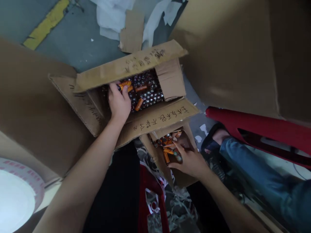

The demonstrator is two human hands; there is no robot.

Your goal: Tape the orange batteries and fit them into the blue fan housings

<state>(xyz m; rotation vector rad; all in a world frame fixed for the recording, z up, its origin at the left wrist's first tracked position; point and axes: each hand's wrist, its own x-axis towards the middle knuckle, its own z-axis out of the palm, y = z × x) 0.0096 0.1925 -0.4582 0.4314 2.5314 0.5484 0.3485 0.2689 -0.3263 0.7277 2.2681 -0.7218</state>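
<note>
Orange cells [125,85] are pinched in the fingers of the left hand [119,103], which is reached forward into the big box [136,94] on the grey floor [73,42]. That box is seen open, its flaps marked with handwritten characters, and is packed with upright cells whose metal ends face up in tight rows; two loose orange cells [139,103] are laid on top of them, just right of the hand, long axes slanted up to the right. The held cells are pointed right, away from the knuckles.

Closer in and lower right, a small box [178,176] is steadied by the right hand [190,161], whose fingers are curled over its near edge, thumb and forefinger resting on or beside a jumble of orange cells [167,145] inside; whether one is actually gripped cannot be told. The small box is tilted, mouth turned toward the big box, and is placed just below the big box's near flap. The left hand is thus nearer the packed rows, the right nearer the loose jumble.

Large cardboard sheets [230,48] are seen at both sides. A red stool [255,124] and another person's denim sleeve [255,171] are seen at right, a tape roll [19,191] at lower left, white paper scraps [114,16] on the floor beyond.
</note>
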